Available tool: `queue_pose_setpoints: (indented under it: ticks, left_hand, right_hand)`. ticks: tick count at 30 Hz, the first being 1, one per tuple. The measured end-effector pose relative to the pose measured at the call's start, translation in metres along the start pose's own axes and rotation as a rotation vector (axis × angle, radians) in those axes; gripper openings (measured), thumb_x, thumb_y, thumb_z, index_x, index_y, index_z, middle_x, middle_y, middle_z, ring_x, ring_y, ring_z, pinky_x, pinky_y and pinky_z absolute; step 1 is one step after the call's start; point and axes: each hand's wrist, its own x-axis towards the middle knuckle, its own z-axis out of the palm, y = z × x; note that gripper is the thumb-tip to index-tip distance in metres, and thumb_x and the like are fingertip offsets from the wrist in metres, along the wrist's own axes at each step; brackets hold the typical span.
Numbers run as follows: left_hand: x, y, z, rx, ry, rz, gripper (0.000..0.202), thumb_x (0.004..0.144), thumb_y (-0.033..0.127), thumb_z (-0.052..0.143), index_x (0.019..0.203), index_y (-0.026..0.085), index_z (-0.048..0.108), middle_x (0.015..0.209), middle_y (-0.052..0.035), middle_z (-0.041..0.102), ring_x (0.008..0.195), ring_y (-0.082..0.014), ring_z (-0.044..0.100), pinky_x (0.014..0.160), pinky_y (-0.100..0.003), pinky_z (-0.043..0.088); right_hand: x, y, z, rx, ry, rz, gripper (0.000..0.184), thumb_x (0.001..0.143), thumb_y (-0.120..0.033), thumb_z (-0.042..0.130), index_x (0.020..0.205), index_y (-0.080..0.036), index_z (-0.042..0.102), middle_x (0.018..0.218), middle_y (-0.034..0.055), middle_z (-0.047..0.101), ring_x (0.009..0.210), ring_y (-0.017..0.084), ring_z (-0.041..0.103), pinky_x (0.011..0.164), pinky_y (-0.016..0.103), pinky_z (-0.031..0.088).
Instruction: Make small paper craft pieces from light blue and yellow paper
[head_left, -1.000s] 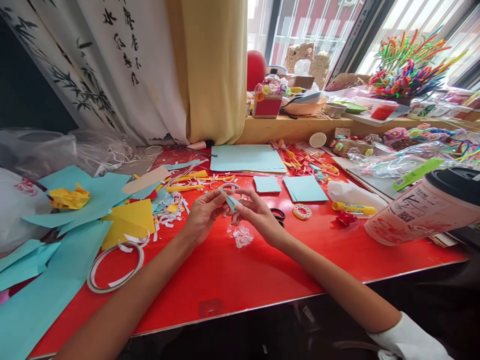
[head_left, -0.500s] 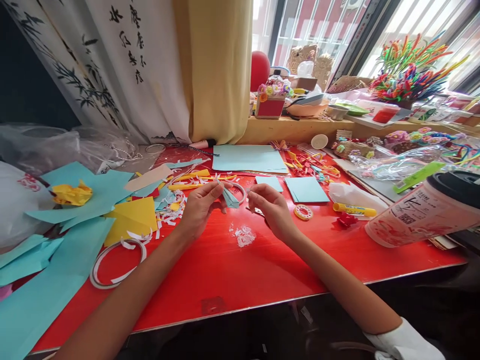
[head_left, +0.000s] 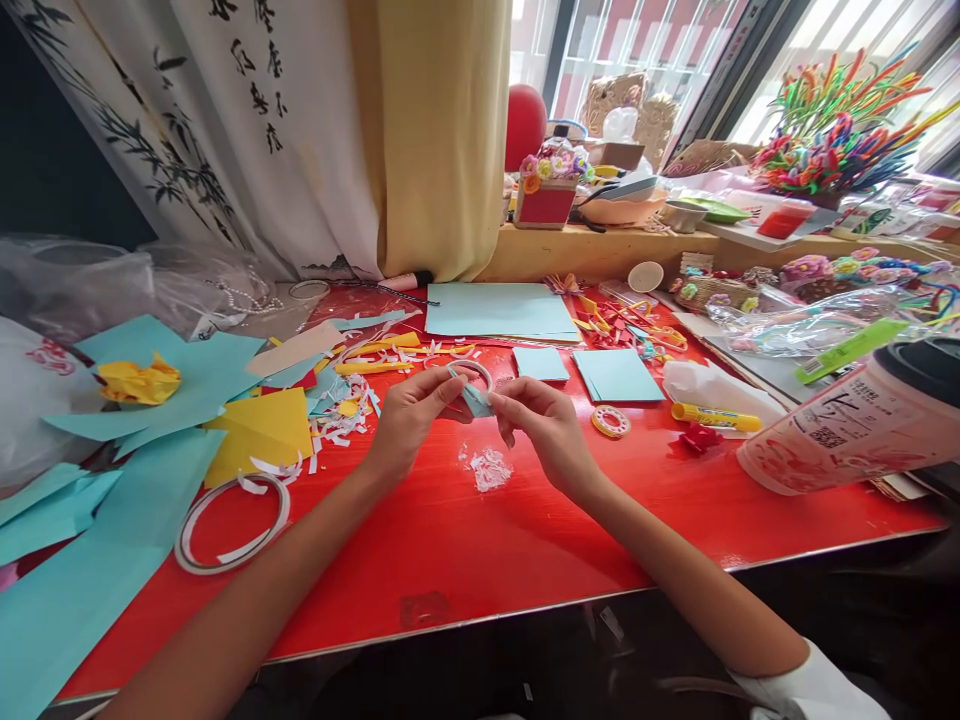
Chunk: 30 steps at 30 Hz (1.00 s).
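A small folded piece of light-blue paper (head_left: 477, 402) is held up over the red table, between both hands. My left hand (head_left: 409, 420) pinches its left side between thumb and fingers. The fingertips of my right hand (head_left: 547, 425) close on its right edge, the other fingers curled beneath. Just behind the paper lies a roll of white tape (head_left: 480, 372), partly covered by it. Below the hands is a little heap of white paper scraps (head_left: 490, 469). Small square blue sheets (head_left: 618, 375) are stacked to the right of my right hand.
Larger blue sheets (head_left: 501, 310) lie at the back of the red table (head_left: 450, 550). Cut paper shreds (head_left: 345, 415), a big tape ring (head_left: 184, 540) and blue paper (head_left: 150, 540) fill the left. A small tape roll (head_left: 610, 421), glue stick (head_left: 715, 416) and tilted cup (head_left: 832, 425) occupy the right.
My right hand has moved left to the folded paper and now grips its edge; before, it was apart from it. The paper has turned and points more to the right.
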Motion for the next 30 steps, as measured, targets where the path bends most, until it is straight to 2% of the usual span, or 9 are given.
queue_pose_setpoints:
  ticks: [5,11,30]
  left_hand:
    - [-0.0021,0.0002,0.0040,-0.009,0.019,0.002,0.026,0.073,0.038,0.063,0.088,0.017,0.067,0.081,-0.0036,0.066,0.064,-0.0131,0.061,0.063,-0.027,0.051]
    - [-0.0040,0.0017,0.0071,0.021,0.040,0.015,0.024,0.074,0.037,0.062,0.087,0.017,0.068,0.087,-0.0039,0.066,0.072,-0.0139,0.061,0.063,-0.024,0.051]
    - [-0.0032,-0.0006,0.0057,0.000,0.039,-0.016,0.025,0.072,0.038,0.063,0.085,0.017,0.069,0.075,-0.0030,0.066,0.064,-0.0129,0.061,0.063,-0.025,0.050]
  right_hand:
    - [-0.0011,0.0007,0.0000,-0.048,0.033,-0.020,0.018,0.079,-0.033,0.058,0.072,-0.017,0.055,0.057,-0.0037,0.049,0.048,0.007,0.045,0.047,0.023,0.038]
    - [-0.0017,0.0014,-0.0004,-0.112,0.051,-0.034,0.019,0.080,-0.033,0.057,0.070,-0.017,0.053,0.054,-0.0044,0.048,0.047,0.007,0.045,0.048,0.023,0.037]
    - [-0.0008,0.0032,-0.0001,-0.172,0.052,-0.042,0.020,0.080,-0.034,0.056,0.070,-0.017,0.052,0.055,-0.0040,0.047,0.047,0.007,0.043,0.047,0.023,0.037]
